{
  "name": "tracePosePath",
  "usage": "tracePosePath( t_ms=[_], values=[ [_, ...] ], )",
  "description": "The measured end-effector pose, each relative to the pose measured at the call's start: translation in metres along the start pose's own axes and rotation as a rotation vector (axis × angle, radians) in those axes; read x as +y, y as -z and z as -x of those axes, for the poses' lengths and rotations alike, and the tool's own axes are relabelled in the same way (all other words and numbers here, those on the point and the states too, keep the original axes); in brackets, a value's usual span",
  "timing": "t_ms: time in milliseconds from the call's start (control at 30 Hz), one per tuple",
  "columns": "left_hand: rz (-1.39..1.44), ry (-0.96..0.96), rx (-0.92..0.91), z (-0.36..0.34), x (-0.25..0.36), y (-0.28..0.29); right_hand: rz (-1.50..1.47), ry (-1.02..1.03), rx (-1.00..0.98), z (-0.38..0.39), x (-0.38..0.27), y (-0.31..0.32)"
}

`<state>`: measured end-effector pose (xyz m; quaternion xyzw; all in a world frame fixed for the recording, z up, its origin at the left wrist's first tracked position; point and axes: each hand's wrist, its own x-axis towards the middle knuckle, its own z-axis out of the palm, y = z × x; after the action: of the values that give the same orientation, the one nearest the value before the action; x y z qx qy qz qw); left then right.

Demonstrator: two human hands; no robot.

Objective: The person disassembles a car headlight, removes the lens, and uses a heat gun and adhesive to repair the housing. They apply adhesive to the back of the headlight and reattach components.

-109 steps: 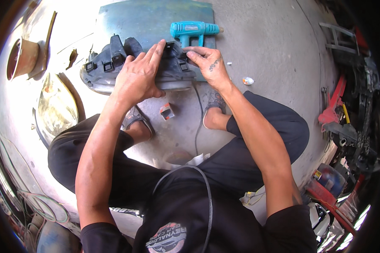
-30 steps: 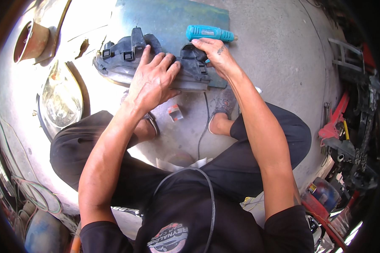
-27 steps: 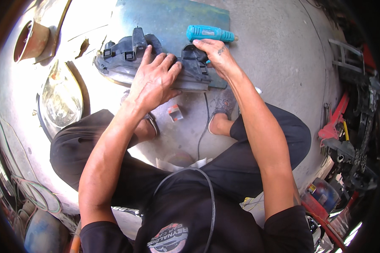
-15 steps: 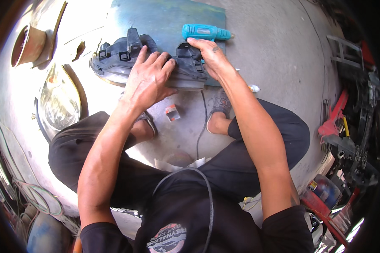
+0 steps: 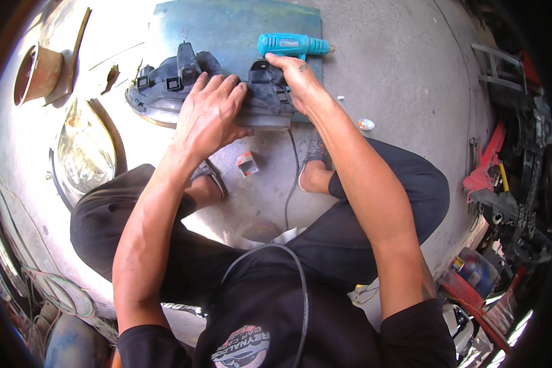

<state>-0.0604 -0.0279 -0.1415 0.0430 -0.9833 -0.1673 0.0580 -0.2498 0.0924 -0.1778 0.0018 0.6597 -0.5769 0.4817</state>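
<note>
Fingers (image 5: 227, 89) of the left hand (image 5: 205, 116) are spread on the headlight (image 5: 162, 98), partly over the board (image 5: 208, 27); the right hand (image 5: 303, 86) is curled, grip hidden. Light, stiff plastic is suggested, best held by the rim.

Headlamps (image 5: 161, 100), two: eleven and nine o'clock. Heat guns (image 5: 291, 45), one: twelve o'clock. Open boxes (image 5: 248, 164), one: near centre. Rust-brown pots (image 5: 48, 75), one: ten o'clock. Bare hands (image 5: 207, 116), two.

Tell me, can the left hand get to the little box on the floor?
Probably yes. The left hand is on the headlight, and the little box lies close by, between the feet. Nothing seems to cover it, but the hand would have to leave the headlight.
</note>
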Motion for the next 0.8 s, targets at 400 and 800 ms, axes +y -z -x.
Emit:
tracePosePath(
  t_ms=[400, 800],
  values=[
    [-0.002, 0.089, -0.173, -0.009, 0.002, 0.005, -0.01, 0.0, -0.051, -0.006, 0.008, 0.003],
    [0.001, 0.112, -0.342, -0.034, 0.007, 0.006, -0.013, 0.122, 0.003, -0.011, 0.027, 0.007]
  ],
)
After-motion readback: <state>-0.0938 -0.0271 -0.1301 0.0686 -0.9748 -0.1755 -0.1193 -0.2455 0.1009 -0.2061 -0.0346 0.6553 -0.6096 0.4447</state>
